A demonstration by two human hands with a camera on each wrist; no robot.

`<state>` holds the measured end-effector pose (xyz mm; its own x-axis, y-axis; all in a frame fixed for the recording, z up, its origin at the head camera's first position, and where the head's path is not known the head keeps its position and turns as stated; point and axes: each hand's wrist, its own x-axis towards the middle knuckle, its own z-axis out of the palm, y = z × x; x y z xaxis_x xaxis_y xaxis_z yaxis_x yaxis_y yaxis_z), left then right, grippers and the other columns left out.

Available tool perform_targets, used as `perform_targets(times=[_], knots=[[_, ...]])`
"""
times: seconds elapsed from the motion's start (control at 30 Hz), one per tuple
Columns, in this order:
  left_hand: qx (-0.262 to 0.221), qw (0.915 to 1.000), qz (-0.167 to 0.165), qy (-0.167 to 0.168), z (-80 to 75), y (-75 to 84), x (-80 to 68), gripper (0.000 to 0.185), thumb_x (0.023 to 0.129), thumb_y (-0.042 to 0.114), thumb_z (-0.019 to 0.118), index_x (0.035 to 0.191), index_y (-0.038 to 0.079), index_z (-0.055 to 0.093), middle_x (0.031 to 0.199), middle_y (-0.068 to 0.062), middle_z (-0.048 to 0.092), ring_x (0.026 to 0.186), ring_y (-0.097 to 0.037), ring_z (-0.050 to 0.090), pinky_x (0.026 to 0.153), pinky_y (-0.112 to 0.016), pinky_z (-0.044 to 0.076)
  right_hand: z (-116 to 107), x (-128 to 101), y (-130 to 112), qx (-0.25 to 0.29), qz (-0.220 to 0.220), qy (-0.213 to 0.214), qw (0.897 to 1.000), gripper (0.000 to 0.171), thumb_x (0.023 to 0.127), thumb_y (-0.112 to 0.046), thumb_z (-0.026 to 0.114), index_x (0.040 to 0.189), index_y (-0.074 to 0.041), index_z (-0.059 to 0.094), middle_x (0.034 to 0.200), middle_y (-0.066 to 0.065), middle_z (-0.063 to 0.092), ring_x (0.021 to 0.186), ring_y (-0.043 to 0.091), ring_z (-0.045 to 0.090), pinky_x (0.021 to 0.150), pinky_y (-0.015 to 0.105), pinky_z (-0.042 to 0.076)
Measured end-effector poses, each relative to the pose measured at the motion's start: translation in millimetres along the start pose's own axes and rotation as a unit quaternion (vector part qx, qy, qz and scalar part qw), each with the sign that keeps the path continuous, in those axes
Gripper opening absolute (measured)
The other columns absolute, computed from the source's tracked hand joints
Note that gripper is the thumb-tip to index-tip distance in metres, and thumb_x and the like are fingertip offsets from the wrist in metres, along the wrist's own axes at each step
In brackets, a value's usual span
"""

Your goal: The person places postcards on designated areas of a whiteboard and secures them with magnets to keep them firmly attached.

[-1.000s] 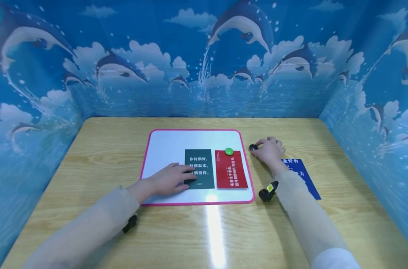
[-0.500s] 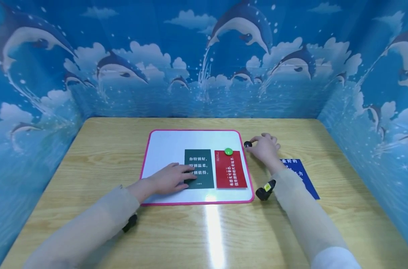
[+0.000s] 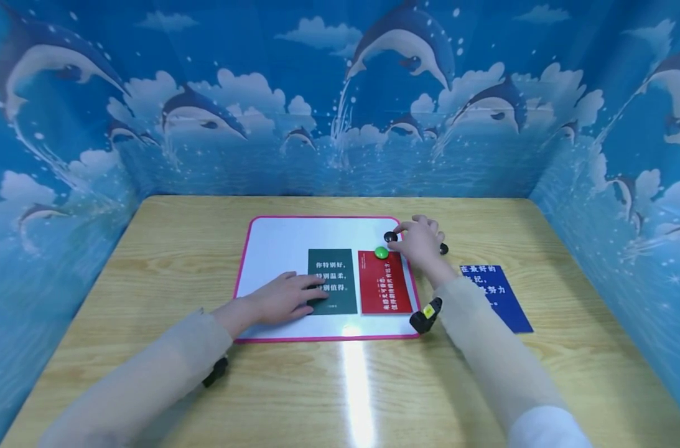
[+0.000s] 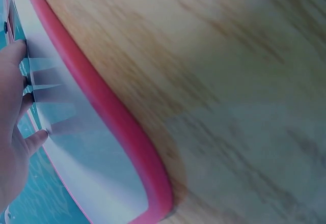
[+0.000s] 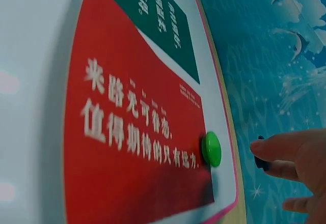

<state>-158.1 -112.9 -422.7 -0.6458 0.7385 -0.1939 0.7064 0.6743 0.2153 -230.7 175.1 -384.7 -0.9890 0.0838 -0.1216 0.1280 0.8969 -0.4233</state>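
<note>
My right hand (image 3: 420,241) pinches a round black magnet (image 3: 391,237) between thumb and fingertips, over the upper right of a pink-edged whiteboard (image 3: 278,239). A green magnet (image 3: 381,252) sits on the top edge of a red card (image 3: 387,292), just below that hand. Fingers spread, my left hand (image 3: 284,300) rests on a dark green card (image 3: 336,305) with white writing, left of the red one. In the right wrist view the black magnet (image 5: 261,161) shows partly behind the fingers. The left wrist view has the fingertips (image 4: 38,140) down at the board.
Right of the board lies a blue card (image 3: 507,305) with white writing, partly covered by the right sleeve. A second black magnet (image 3: 443,249) is on the wooden table (image 3: 295,392) behind the right hand. A dolphin-print curtain (image 3: 340,168) encloses the back and sides.
My right hand has carried the black magnet leftward from the table to over the board. The other black magnet and more of the blue card have come into sight. The left hand has stayed put.
</note>
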Motion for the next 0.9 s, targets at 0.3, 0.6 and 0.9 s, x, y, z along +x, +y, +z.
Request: perform_targets(times=[0.3,0.6,0.9], knots=[[-0.008,0.9999,-0.007,-0.005,-1.8,1.3,-0.8,0.047,0.094,0.039,0.053,0.139,0.03,0.044,0.146,0.0,0.04,0.136,-0.018,0.037,0.112,-0.05,0.03,12.4,-1.6,-29.0,-0.033,-0.044,-0.004,0.998,0.037,0.08,-0.033,0.072,0.111,-0.013,0.067,0.148,0.015,0.028,0.135,0.037,0.02,0.107,0.057,0.019],[-0.009,0.9998,-0.012,-0.009,-1.0,0.7,0.0,0.046,0.094,0.04,0.052,0.139,0.033,0.044,0.147,0.001,0.04,0.136,-0.017,0.037,0.111,-0.05,0.03,25.9,-6.2,-54.9,-0.041,-0.086,-0.014,0.995,0.033,0.08,-0.033,0.072,0.108,-0.015,0.068,0.146,0.015,0.031,0.135,0.037,0.02,0.11,0.058,0.016],[-0.003,0.9999,-0.012,-0.006,1.2,-0.7,0.9,0.046,0.094,0.04,0.052,0.138,0.033,0.044,0.146,0.001,0.041,0.135,-0.017,0.037,0.11,-0.051,0.031,39.1,-6.8,-68.9,-0.057,-0.094,-0.028,0.994,0.031,0.081,-0.035,0.071,0.107,-0.018,0.069,0.147,0.013,0.032,0.136,0.036,0.02,0.11,0.06,0.015]])
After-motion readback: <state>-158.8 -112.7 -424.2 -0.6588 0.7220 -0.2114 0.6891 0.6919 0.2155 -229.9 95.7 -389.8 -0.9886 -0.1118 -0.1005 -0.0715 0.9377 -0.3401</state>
